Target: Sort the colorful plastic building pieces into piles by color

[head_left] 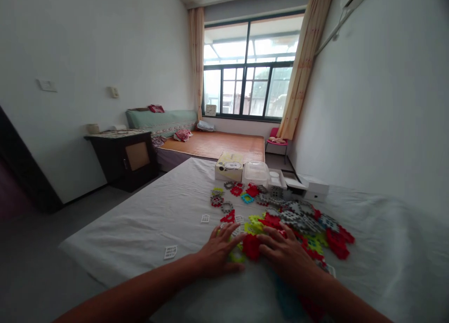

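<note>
- Flanking a red piece (251, 247), both hands are palm-down at the near side of the pile of toothed pieces.
- The left hand (220, 249) is open, fingers fanned, with no grip to be seen; a lime ring (237, 254) lies by its thumb.
- The right hand (285, 248) is about half open, fingers bent towards the red piece; blur and overlap leave me unable to tell whether it has hold of anything.
- With pieces lying this close, light fingertips would serve better than whole palms, and parting one piece from its neighbours before pinching it should stop the teeth snagging.
- Lime pieces (254, 224) sit just beyond and between the hands, and the grey pieces (298, 222) overlap beyond the right hand; such overlaps are probably best undone from the top.
- One white lattice piece (170, 252) lies well left of the left hand, another (205, 218) beyond it, nearer; both look thin, so an edge grip seems safest.
- A blurred blue thing (289, 297) shows beneath the right forearm; lifting that arm rather than dragging it should avoid sweeping things across the counter (140, 225).
- Farther beyond the hands, the yellow box (228, 168) and clear tub (256, 172) leave the near side free for sliding pieces.
</note>
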`<state>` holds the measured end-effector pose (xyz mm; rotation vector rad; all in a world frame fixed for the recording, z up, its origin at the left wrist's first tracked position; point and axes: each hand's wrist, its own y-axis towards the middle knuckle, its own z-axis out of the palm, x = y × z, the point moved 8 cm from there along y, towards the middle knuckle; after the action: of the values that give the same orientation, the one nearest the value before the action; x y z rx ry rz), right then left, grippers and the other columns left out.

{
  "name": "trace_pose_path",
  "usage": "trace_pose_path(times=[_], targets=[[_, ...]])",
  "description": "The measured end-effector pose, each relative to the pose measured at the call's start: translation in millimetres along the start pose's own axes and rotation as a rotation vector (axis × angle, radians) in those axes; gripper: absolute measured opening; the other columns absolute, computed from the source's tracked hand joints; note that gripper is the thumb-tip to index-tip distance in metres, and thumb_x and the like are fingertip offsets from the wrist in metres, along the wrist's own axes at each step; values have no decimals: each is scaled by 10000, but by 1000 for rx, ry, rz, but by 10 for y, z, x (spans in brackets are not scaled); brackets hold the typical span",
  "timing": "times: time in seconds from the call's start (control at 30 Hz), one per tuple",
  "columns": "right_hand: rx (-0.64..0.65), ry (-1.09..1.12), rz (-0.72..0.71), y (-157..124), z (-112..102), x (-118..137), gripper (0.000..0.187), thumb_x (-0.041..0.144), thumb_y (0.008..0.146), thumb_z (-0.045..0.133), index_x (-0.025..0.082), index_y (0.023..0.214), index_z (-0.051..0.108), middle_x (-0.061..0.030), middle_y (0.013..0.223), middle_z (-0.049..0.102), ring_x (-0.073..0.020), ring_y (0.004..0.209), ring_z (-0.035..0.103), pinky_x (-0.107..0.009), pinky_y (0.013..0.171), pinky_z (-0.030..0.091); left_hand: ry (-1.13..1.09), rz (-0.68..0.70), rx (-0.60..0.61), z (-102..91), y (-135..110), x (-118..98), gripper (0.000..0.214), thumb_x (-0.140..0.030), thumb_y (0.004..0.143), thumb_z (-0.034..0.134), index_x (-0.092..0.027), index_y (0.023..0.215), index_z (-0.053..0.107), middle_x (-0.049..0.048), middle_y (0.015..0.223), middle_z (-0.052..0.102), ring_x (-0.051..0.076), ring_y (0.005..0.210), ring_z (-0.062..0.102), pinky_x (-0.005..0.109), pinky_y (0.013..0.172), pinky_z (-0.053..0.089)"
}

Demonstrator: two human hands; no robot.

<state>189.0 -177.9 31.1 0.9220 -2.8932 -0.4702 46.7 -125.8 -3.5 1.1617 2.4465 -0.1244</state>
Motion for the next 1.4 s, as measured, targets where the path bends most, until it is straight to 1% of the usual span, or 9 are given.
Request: trace_pose_path(times=[0.27, 0.4, 0.57, 0.77, 0.9, 1.03, 1.1, 1.27, 1.4], targets=[[-93, 102, 418, -244, -418, -1518, 267, 414, 865, 471, 284, 982, 673, -48, 1182, 653, -266, 1147, 546, -446, 955, 432, -65, 29, -134, -32, 920, -257, 648, -604, 850, 461, -409, 1435, 261, 35, 1549, 212, 322, 1397, 214, 586, 1097, 203], [-154, 188, 553, -211, -404, -2214, 355, 483, 852, 435, 261, 1018, 657, -71, 1121, 679, -269, 1049, 610, -422, 932, 456, 65, -317, -345, -522, 1129, 798, 492, -495, 915, 393, -289, 1360, 439, 77, 1483, 357, 252, 1357, 321, 454, 1113, 249], [-139, 262, 520, 106, -159, -2341, 353, 482, 843, 440, 249, 986, 664, -57, 1046, 705, -264, 990, 637, -396, 887, 480, 89, -546, -330, -673, 1294, 1880, 494, -483, 897, 402, -210, 1294, 514, 139, 1381, 487, 316, 1311, 389, 526, 1070, 278], [-63, 264, 394, 558, 15, -2133, 315, 438, 825, 474, 248, 985, 667, -64, 1082, 690, -267, 1028, 608, -399, 913, 460, -33, -155, -216, -306, 1573, 1404, 492, -510, 908, 381, -276, 1321, 509, 29, 1378, 514, 200, 1294, 423, 348, 1102, 298], [-107, 181, 502, 440, -167, -2723, 334, 437, 830, 445, 259, 1012, 661, -58, 1065, 689, -261, 1017, 616, -398, 914, 460, 6, -44, -247, -424, 1541, 1190, 383, -489, 913, 394, -331, 1175, 624, -7, 1345, 537, 217, 1288, 419, 385, 1099, 306], [-254, -68, 748, -167, -380, -3774, 463, 336, 754, 485, 210, 1186, 591, -114, 1230, 608, -291, 1146, 553, -437, 971, 423, 148, -271, -618, -1079, 1393, 1593, 433, -360, 863, 518, -310, 1293, 516, 38, 1443, 392, 267, 1338, 316, 440, 1087, 315], [-206, -110, 785, -421, -245, -4150, 590, 294, 669, 561, 205, 1253, 550, -133, 1300, 552, -299, 1220, 494, -424, 976, 423, 173, -393, -648, -1260, 1422, 1871, 630, -325, 794, 612, -309, 1384, 393, 68, 1480, 308, 315, 1359, 262, 472, 1064, 331], [-149, -59, 770, -591, 269, -4491, 705, 371, 623, 651, 227, 1298, 509, -147, 1355, 480, -301, 1255, 457, -406, 983, 419, 96, -412, -501, -1229, 1765, 2246, 794, -243, 696, 694, -298, 1404, 340, 75, 1483, 221, 329, 1383, 238, 427, 1096, 304], [-152, -61, 816, -561, 358, -4549, 698, 424, 661, 628, 209, 1312, 496, -153, 1341, 471, -309, 1234, 470, -414, 968, 426, 63, -398, -495, -1157, 1919, 2316, 728, -209, 697, 690, -293, 1360, 402, 60, 1484, 152, 328, 1396, 209, 409, 1111, 295]])
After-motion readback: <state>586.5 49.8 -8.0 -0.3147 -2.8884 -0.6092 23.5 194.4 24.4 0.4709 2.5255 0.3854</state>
